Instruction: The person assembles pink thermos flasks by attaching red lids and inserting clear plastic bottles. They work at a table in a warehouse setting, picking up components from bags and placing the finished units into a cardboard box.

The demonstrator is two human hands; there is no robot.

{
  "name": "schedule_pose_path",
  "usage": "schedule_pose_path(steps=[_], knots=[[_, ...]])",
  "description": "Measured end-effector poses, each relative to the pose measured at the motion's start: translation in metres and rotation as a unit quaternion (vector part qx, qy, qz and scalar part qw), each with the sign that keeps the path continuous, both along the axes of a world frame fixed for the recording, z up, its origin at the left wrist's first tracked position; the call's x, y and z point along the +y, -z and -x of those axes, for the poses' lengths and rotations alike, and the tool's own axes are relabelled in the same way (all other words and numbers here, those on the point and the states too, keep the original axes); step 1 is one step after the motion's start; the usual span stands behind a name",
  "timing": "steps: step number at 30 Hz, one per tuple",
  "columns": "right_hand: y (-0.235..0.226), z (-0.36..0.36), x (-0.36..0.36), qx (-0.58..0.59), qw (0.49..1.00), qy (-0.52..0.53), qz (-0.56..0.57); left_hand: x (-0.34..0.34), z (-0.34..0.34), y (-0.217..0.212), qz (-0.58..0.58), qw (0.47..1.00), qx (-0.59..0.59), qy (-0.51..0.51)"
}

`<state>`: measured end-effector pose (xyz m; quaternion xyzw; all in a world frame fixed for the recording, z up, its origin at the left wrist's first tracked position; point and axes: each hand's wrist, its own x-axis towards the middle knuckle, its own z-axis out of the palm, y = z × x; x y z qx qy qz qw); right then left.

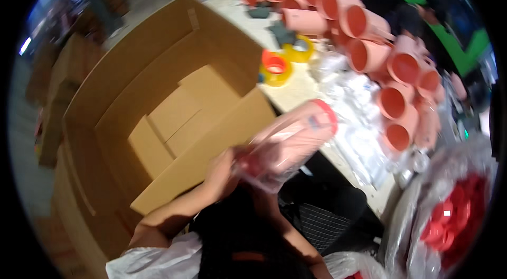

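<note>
In front of my body I hold a pink cylindrical jug point(296, 144) inside a clear plastic bag, tilted, with its red end up and to the right. My left hand point(222, 172) is closed on the bag's lower left end; its fingertips are blurred. My right hand point(263, 200) is under the jug, its fingers hidden behind it. Just left of the jug stands a large open cardboard box point(211, 141), whose near right wall is close to my left hand. Inside, only cardboard flaps show at the bottom.
Several pink jugs point(364, 54) lie piled on the white table point(232, 15). Yellow tape rolls point(280, 75) and clear plastic bags point(354, 131) lie nearer. At right is a plastic-lined container with red parts point(454, 215). Other cardboard boxes point(71, 83) stand at left.
</note>
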<state>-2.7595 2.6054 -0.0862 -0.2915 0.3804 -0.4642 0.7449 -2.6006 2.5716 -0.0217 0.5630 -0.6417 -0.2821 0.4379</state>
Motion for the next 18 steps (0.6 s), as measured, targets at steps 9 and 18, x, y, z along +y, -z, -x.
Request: schedule_pose_path(steps=[9,18], knots=[[0.019,0.025,-0.007,-0.036,0.996,0.063,0.042,-0.068,0.069,-0.020,0.063,0.969,-0.218,0.097],[-0.031,0.015,-0.014,0.021,0.976,-0.172,0.129,-0.080,-0.109,-0.080,-0.014,0.994,-0.105,-0.018]])
